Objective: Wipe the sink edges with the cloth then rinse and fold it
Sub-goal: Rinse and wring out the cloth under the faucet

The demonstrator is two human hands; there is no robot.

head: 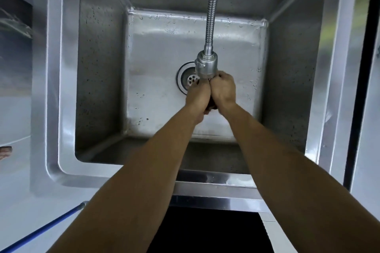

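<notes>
Both hands are in the middle of the frame, pressed together over the sink [67, 109]. The left hand [196, 98] and right hand [224, 89] squeeze a dark cloth [211, 106] between them, right under the tap [206, 65], beside the drain [186, 78].

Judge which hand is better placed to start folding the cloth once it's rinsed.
Neither clearly: left hand and right hand both clasp the dark cloth under the faucet head. The right sits slightly higher, nearer the head; the left could probably anchor.
</notes>
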